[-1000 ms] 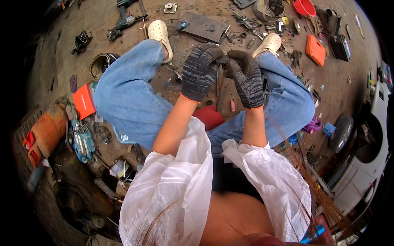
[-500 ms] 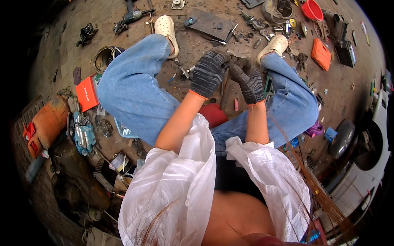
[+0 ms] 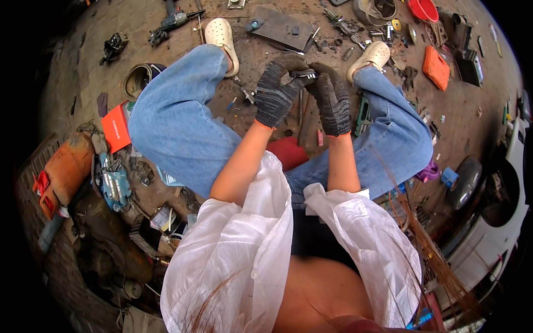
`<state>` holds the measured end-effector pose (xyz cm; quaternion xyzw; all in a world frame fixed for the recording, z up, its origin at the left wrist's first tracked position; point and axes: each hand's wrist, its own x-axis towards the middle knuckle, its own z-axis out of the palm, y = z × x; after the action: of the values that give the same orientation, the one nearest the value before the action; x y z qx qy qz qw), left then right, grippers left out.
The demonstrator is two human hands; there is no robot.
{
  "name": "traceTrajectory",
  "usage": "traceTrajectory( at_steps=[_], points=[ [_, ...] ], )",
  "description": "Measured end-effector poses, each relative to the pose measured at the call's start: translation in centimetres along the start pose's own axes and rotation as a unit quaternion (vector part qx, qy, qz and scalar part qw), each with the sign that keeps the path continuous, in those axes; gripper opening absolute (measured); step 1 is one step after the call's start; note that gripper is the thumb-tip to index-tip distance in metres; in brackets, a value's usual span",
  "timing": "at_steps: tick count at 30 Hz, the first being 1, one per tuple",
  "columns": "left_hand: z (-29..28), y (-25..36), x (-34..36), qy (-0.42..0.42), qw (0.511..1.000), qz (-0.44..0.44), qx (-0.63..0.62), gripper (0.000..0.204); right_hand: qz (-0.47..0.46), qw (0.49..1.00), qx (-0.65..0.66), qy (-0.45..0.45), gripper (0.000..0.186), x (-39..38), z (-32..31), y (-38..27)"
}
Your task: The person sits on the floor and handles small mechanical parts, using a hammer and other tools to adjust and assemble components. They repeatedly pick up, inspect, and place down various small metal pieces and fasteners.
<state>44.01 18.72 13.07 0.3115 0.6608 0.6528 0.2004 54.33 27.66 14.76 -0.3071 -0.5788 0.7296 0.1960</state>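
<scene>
Grey-gloved left hand [image 3: 274, 91] and right hand [image 3: 331, 97] pinch a dark metal part [image 3: 303, 74] from either side; thick gloves [image 3: 272, 111] could fumble it.

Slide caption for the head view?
Gloved left hand and right hand hold a small dark part above a cluttered floor.

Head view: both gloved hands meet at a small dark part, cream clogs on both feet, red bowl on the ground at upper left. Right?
Not quite: the head view shows the red bowl at upper right, not upper left. The rest stands: gloved left hand and right hand meet at a small dark part; both feet wear cream clogs.
</scene>
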Motion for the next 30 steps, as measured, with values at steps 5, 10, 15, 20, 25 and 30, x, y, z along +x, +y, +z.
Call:
traceTrajectory(
  at_steps=[5,10,15,20,25,30],
  points=[
    [0.7,0.8,0.1,-0.064,0.947,-0.206,-0.237,0.038,0.235,0.909,0.339,-0.055,0.05,0.0,0.1,1.4],
    [0.7,-0.1,0.3,-0.071,0.988,-0.097,-0.098,0.038,0.303,0.889,0.343,0.012,0.047,-0.1,0.4,0.3],
    [0.1,1.6,0.6,-0.031,0.95,-0.238,-0.201,0.037,0.098,0.95,0.295,0.02,0.04,0.3,0.2,1.3],
    [-0.1,3.4,0.5,0.003,0.92,-0.24,-0.311,0.028,0.038,0.967,0.25,0.029,0.043,0.5,0.7,0.0],
    [0.6,0.5,0.1,0.013,0.98,-0.174,-0.092,0.018,0.061,0.989,0.13,0.032,0.037,0.7,1.4,0.1],
    [1.2,-3.2,-0.3,0.064,0.975,-0.01,0.213,0.019,0.154,0.982,0.073,0.082,0.026,1.1,1.3,3.2]
  ],
)
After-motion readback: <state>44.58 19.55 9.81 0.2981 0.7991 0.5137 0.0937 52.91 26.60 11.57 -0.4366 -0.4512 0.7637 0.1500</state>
